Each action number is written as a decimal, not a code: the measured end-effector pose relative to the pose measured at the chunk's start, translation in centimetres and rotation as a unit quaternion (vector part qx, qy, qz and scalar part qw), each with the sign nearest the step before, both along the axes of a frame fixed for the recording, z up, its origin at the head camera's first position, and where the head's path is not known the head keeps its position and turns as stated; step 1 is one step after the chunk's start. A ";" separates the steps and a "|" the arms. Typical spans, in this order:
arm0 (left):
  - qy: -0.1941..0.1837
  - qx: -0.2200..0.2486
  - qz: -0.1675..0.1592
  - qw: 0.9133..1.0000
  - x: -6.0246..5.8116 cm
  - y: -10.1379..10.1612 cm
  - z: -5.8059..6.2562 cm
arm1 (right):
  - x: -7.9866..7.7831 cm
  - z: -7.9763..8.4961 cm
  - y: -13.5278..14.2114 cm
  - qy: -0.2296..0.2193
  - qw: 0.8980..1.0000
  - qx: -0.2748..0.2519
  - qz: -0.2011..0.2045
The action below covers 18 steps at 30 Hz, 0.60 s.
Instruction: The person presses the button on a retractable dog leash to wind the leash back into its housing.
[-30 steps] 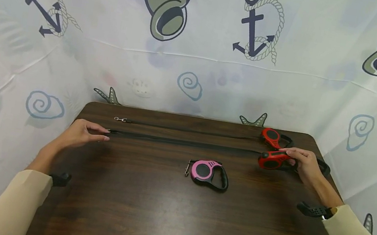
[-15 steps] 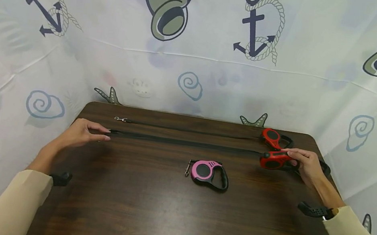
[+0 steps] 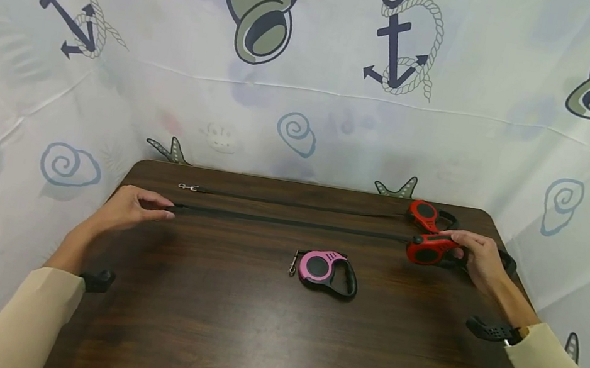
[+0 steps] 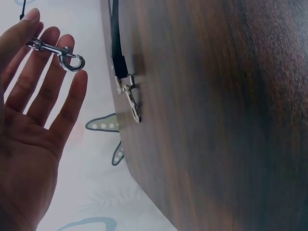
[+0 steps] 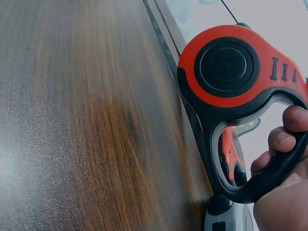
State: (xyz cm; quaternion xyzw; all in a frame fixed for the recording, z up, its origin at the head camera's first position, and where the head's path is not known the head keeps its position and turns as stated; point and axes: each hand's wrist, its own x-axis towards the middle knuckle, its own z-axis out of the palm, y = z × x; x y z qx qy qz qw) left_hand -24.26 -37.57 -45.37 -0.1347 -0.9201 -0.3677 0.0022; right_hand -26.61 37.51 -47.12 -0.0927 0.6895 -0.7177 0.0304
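Note:
My left hand point(image 3: 127, 210) pinches the end of a black leash cord point(image 3: 289, 222) between thumb and fingers; its metal snap hook point(image 4: 70, 58) shows over the fingers in the left wrist view. The cord runs straight across to a red and black retractable leash point(image 3: 427, 249). Around this leash's loop handle point(image 5: 276, 178) curl the fingers of my right hand point(image 3: 477, 259). Behind it lies a second red retractable leash point(image 3: 423, 214), its cord drawn out along the table's back and ending in another snap hook point(image 3: 189, 186).
A pink and black retractable leash point(image 3: 319, 266) lies mid-table, its small hook at its left. Close to my right hand is a grey and black object point(image 5: 224, 219), partly hidden. The dark wooden table point(image 3: 271, 346) meets a printed white cloth point(image 3: 336, 139) at its back edge.
The cord between my hands looks thinner and single now, where it showed as a thicker band before. Both hands stay nearly in place.

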 end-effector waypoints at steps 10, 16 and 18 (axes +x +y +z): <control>0.025 -0.001 -0.013 1.000 -0.2 1.0 0.2 | 0.1 -0.1 -0.7 0.006 1.000 0.005 -0.003; 0.018 0.015 -0.023 0.999 -0.3 2.0 0.5 | 0.0 -0.1 -0.9 0.015 1.000 -0.001 0.010; 0.021 0.017 -0.028 0.999 -0.4 2.3 0.3 | -0.1 -0.1 -1.0 0.014 1.000 0.005 0.014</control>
